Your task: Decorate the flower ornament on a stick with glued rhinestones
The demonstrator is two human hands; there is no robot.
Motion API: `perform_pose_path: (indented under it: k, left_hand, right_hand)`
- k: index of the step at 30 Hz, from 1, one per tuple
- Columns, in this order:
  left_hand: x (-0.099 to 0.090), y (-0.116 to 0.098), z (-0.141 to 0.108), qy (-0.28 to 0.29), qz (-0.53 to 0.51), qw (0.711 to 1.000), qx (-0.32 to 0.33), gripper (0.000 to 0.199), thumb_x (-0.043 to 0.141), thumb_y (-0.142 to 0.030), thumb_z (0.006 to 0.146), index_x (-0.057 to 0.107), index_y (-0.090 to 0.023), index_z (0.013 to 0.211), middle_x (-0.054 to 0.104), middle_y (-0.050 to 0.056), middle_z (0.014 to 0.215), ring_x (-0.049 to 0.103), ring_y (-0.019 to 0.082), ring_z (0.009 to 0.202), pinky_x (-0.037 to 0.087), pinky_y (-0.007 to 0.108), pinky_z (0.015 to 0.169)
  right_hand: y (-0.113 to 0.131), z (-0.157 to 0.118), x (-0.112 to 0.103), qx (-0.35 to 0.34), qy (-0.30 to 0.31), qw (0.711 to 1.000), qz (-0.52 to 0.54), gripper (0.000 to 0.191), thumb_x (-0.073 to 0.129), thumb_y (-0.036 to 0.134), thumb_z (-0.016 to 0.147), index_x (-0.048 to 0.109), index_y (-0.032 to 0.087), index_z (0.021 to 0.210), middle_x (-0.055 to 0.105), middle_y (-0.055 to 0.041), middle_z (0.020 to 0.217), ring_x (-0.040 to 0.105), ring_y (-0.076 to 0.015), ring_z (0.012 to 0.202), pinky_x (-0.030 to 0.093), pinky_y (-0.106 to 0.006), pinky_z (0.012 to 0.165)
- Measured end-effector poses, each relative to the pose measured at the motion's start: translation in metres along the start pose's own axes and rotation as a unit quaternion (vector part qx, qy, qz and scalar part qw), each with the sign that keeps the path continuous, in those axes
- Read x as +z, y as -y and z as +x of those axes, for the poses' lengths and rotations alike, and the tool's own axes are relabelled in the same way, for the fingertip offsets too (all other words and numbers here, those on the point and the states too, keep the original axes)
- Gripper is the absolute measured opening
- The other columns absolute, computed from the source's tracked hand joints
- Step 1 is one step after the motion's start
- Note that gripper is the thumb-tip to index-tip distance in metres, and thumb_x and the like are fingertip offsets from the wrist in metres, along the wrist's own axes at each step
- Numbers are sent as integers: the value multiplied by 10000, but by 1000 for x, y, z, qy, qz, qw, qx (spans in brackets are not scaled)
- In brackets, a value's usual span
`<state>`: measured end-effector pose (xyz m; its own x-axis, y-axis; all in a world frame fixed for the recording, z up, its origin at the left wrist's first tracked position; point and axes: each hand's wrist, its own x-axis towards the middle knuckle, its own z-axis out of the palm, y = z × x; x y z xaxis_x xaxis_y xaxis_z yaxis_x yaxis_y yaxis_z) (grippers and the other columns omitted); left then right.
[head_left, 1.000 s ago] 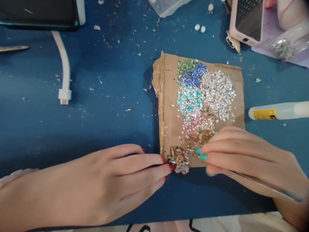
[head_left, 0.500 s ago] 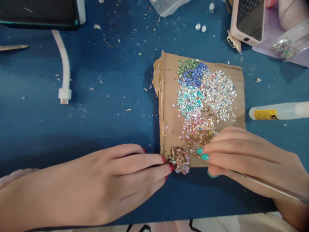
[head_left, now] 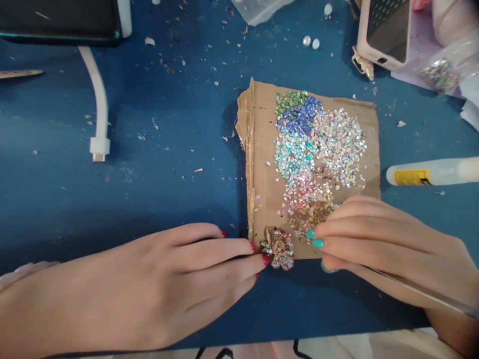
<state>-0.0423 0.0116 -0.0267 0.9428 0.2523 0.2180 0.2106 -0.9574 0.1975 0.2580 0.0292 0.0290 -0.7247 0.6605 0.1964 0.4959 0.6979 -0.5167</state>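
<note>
A flower-shaped ornament [head_left: 280, 248] covered in small shiny chips lies on the lower left corner of a cardboard piece [head_left: 264, 184]. My left hand [head_left: 160, 279], with red nails, pinches its left edge between the fingertips. Thin metal tweezers [head_left: 419, 287] are gripped in my right hand [head_left: 385, 244], which has green nails. Their tips are just right of the ornament, over brown chips [head_left: 312, 213]. Whether the tips hold a chip is too small to tell. White chips [head_left: 340, 144], blue chips [head_left: 301, 114] and other coloured chips lie farther up the cardboard.
A glue tube [head_left: 430, 172] lies right of the cardboard. At the upper right are a pink-framed device [head_left: 387, 32] and a bag of chips [head_left: 439, 75]. A black device [head_left: 60, 20] and a white cable [head_left: 98, 99] lie at the upper left. Pearls [head_left: 311, 42] sit above the cardboard.
The tweezers' rear end has tilted slightly, while both hands stay almost in place. Something white now shows at the right edge, below the bag of chips.
</note>
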Motion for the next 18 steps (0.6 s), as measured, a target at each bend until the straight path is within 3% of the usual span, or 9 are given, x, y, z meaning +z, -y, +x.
perform_pose_path:
  k: [3,18]
  left_hand:
    - [0,2,-1,25,-19,998,50,432,334,-252,967,557,-225,1337,436,-7,1515,420,187,1348,546,329,908]
    - [1,2,-2,28,-20,999,41,448,320,-240,971,531,-221,1366,424,2,1522,394,186,1364,549,332,913]
  right_hand:
    - [-1,1,1,1,1,1000,0,144,601,193,923,686,187,808,757,-10,796,710,-134,743,608,-279,705]
    - [-3,1,2,-5,12,1000,-20,91,611,198,918,686,191,867,769,-18,845,720,-146,793,620,-294,738]
